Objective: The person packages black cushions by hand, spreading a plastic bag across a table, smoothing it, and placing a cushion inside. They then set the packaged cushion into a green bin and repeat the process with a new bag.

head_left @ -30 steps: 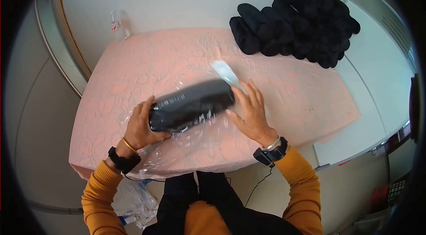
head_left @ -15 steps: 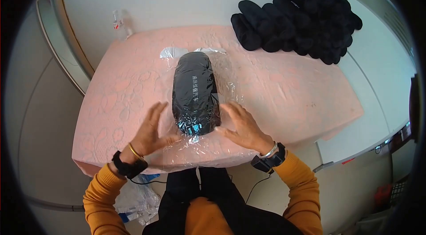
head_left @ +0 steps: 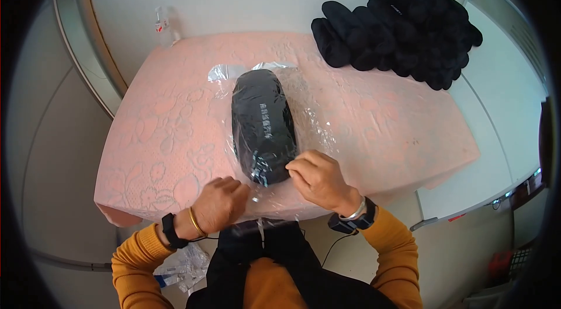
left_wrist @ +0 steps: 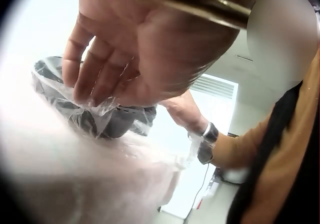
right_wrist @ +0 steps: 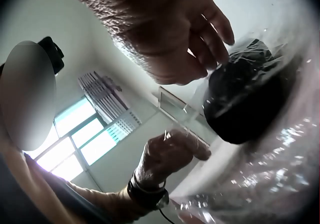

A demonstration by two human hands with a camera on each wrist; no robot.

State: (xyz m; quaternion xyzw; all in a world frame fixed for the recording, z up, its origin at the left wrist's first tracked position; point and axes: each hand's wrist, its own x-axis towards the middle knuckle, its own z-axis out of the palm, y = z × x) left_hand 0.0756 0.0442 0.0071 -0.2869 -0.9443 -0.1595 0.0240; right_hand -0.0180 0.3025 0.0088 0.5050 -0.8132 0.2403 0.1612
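Observation:
A black padded cushion [head_left: 262, 96] with white lettering lies lengthwise on the table inside a clear plastic bag [head_left: 320, 125]. The bag spreads out past the cushion on both sides, with whitish flaps at its far end. My left hand [head_left: 222, 204] pinches the bag's loose film just below the near left end of the cushion. In the left wrist view, film bunches at the curled fingertips [left_wrist: 85, 96]. At the cushion's near right corner, my right hand [head_left: 320, 180] pinches the film between thumb and fingers. The right wrist view shows the cushion's rounded dark end [right_wrist: 245, 101] close to those fingers.
A pink patterned cloth [head_left: 158, 128] covers the table. Many similar black cushions [head_left: 403, 28] are piled at the back right. A plastic bottle [head_left: 163, 25] stands at the back left corner. Crumpled clear plastic [head_left: 187, 265] lies on the floor below the near edge.
The bagged cushion was swung from sideways to lengthwise and set down. Both hands then came off its sides, and their fingers closed on the film at its near end.

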